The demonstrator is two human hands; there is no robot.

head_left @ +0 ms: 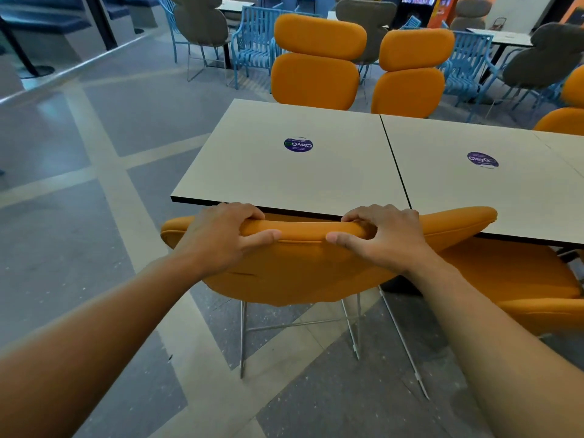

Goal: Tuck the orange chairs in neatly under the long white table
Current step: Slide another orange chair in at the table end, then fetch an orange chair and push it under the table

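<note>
An orange padded chair stands right in front of me, its backrest top against the near edge of the long white table. My left hand grips the top of that backrest on the left, fingers curled over it and thumb on the near side. My right hand grips the same top edge further right. A second orange chair sits beside it on the right, partly under the table. Across the table two more orange chairs face me, and another shows at the far right.
The table is made of joined panels with round purple stickers. The near chair's thin metal legs rest on a grey tiled floor. Behind stand blue metal chairs, grey padded chairs and other tables. Open floor lies to the left.
</note>
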